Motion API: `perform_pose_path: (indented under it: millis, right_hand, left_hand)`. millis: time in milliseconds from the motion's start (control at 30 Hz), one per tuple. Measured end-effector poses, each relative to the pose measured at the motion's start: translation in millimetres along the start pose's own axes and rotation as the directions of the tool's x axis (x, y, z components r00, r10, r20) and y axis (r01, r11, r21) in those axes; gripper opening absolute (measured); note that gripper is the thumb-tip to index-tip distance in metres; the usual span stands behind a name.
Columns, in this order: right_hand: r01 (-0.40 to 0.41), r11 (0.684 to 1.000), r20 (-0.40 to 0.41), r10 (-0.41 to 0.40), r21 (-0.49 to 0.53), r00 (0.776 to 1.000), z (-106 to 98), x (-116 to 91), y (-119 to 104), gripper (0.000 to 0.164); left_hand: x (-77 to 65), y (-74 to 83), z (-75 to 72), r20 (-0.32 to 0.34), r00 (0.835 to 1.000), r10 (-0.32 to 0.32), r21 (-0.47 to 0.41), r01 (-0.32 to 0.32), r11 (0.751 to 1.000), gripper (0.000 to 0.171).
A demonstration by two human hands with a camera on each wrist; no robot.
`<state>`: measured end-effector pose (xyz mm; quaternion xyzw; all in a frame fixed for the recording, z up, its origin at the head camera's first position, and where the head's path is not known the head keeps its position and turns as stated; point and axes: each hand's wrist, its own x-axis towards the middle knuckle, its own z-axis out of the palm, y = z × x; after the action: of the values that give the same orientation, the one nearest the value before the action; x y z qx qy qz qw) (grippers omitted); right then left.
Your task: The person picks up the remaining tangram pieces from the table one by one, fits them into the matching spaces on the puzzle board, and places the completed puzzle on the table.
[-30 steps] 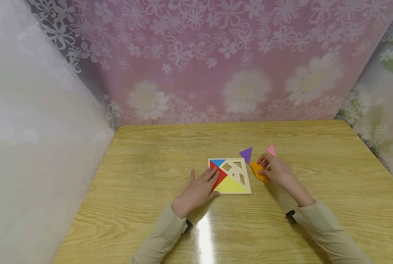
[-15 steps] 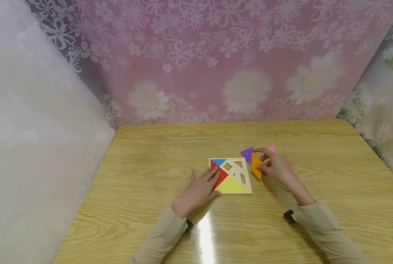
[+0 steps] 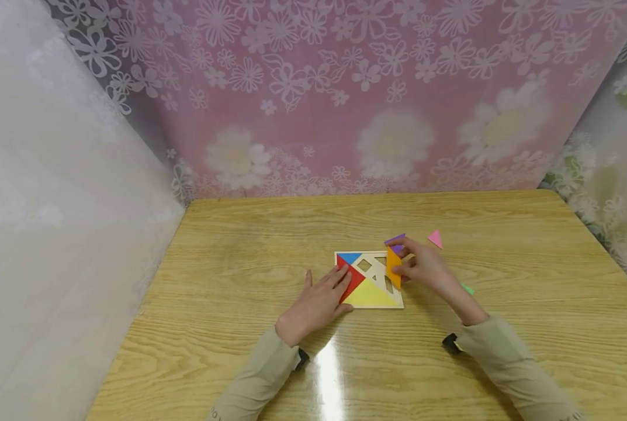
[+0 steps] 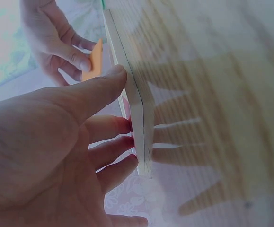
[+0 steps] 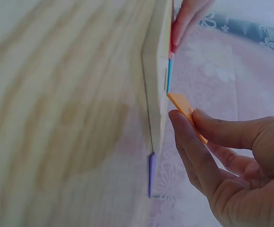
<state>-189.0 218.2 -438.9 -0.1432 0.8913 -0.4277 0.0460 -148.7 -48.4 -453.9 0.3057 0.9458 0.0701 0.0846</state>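
Note:
A square wooden tangram board [image 3: 378, 268] lies on the table. A blue triangle [image 3: 349, 258], a red triangle [image 3: 355, 282] and a yellow triangle [image 3: 371, 296] fill its left and front parts; several cut-outs show at the right. My left hand [image 3: 313, 305] rests on the board, fingertips on the red triangle, thumb by the front edge. Between thumb and fingers my right hand [image 3: 428, 270] pinches an orange parallelogram piece [image 3: 393, 264], tilted over the board's right side. In the right wrist view this orange piece [image 5: 188, 116] is held close above the board's surface.
Behind the board's back right corner lies a purple triangle [image 3: 395, 240], partly covered by the right hand. A pink triangle [image 3: 436, 238] sits farther right. Near the right wrist a green piece [image 3: 468, 289] shows in part. A curtain [image 3: 302, 134] hangs behind the table.
My right hand has lifted the orange parallelogram from the table and carried it left over the board's edge, uncovering part of the green piece. The left hand has stayed in place.

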Motion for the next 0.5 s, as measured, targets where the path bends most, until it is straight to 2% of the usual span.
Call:
perform_pose_path:
  millis: [267, 500]
  right_hand:
    - [0.005, 0.993, 0.035, -0.001, -0.117, 0.999, 6.6, 4.2, 1.1, 0.048]
    - [0.055, 0.985, 0.081, -0.043, -0.161, 0.996, 9.3, 5.0, -0.7, 0.044]
  left_hand:
    - [0.8, 0.1, 0.2, 0.007, 1.0, -0.004, 0.006, 0.004, 1.0, 0.07]
    - [0.2, -0.1, 0.3, -0.002, 1.0, -0.003, 0.0, 0.003, 1.0, 0.07]
